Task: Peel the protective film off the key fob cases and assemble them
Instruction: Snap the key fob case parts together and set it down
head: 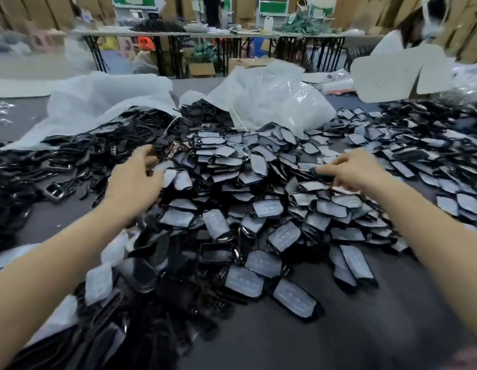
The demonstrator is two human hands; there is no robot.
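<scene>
Right grip (360, 170) was closed to a pinch. Thumb and forefinger met on the edge of one dark case shell (318, 171) on top of the heap, and the remaining fingers were curled under.

Left grip (134, 180) lay knuckles-up on the left crest of the heap, fingers curled down onto a film-covered shell (161, 166). The fingertips were blurred, so I could not tell whether it actually held that piece.

Key fob cases (232, 204) were heaped loose across the middle of the counter (352, 337), a flat, matte, dark grey surface.
- Shells were flat, rounded and slightly tapered, with glossy black rims.
- Their faces carried a dull, pale grey film. On the nearer pieces the film showed a row of faint raised button outlines.
- Black open frames (72, 156) lay tangled to the left of the heap. They were shiny, and one rectangular frame (54, 192) showed a bright metallic edge.
- Loose pale film pieces (98, 283) lay among bare glossy black shells at lower left.

Behind the heap:
- A soft white foam sheet (98, 102) was draped over the frames.
- A crinkled clear plastic bag (280, 102) stood beside it, catching glare.

Far right: stiff white card cut-outs (387, 73), and beyond them a second person (408, 33) in white.

Background: folding tables (205, 36) with black legs, and brown cardboard cartons along the wall, all blurred.
</scene>
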